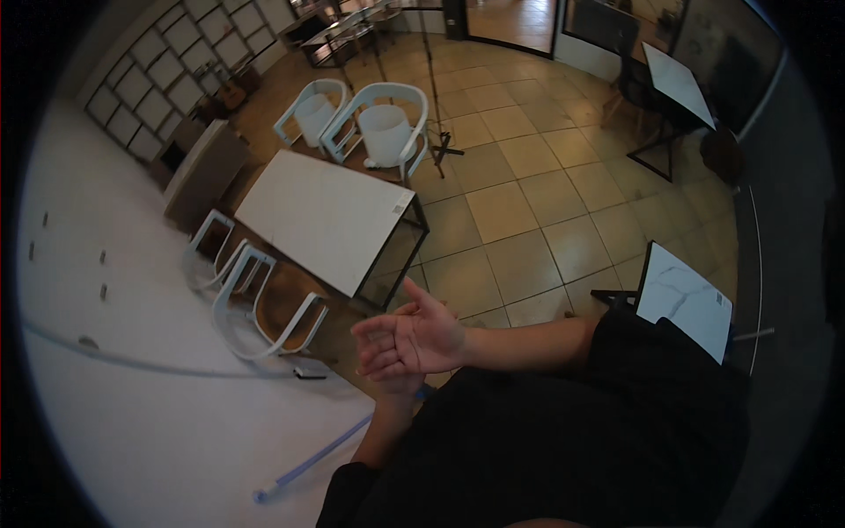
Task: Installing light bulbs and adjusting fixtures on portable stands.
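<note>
Hands at chest height above a tiled floor (519, 220), seen from my head camera. My right hand (412, 339) lies palm up and empty, fingers (374, 345) loosely curled and slightly apart, thumb raised clear of them and pinching nothing. My left forearm (387, 427) rises from below and ends under the right hand. The left hand itself is hidden there, so I cannot tell how its fingers stand or whether the two hands touch. Nearest beyond the fingertips stands a white rectangular table with a black frame (326, 216). Two white curved-back chairs (255, 304) sit on its near side, two more (370, 123) on its far side. A small dark flat object (309, 373) lies on the floor just below the hand, and a pale blue strip (317, 456) runs along the white surface at lower left. In my judgement the pose is best held with the wrist relaxed and the palm level, away from the table's corner
</note>
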`<action>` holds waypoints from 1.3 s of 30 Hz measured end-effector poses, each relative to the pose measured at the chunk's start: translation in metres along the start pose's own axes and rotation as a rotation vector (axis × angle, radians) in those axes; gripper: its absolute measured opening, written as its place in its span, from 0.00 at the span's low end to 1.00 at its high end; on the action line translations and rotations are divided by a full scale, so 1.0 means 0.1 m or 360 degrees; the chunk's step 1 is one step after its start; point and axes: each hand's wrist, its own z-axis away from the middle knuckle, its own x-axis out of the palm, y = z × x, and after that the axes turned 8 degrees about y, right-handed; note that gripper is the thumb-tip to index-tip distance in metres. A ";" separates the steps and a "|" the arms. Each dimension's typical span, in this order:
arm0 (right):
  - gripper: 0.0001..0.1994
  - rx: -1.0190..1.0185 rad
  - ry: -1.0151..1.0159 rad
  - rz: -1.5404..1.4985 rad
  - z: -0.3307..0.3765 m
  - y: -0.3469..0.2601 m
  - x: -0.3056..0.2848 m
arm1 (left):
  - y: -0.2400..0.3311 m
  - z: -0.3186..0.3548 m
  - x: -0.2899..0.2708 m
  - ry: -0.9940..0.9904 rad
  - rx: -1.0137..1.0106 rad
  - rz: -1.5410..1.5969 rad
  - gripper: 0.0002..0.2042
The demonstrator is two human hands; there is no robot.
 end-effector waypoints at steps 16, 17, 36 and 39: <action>0.39 -0.1573 0.1840 0.3238 2.91 -1.13 -0.43 | -2.23 -1.57 1.36 0.0131 -0.0762 -0.0660 0.44; 0.39 -0.1487 0.1942 0.3102 3.05 -1.16 -0.50 | -2.34 -1.53 1.48 0.0265 -0.0826 -0.0771 0.44; 0.35 -0.2231 0.2510 0.0928 4.38 -0.10 -0.05 | -4.02 -2.25 1.56 -0.0600 -0.1604 -0.1852 0.42; 0.34 -0.2444 0.3838 0.0823 4.78 0.25 -0.62 | -3.94 -2.05 1.67 -0.1372 -0.2104 -0.1869 0.39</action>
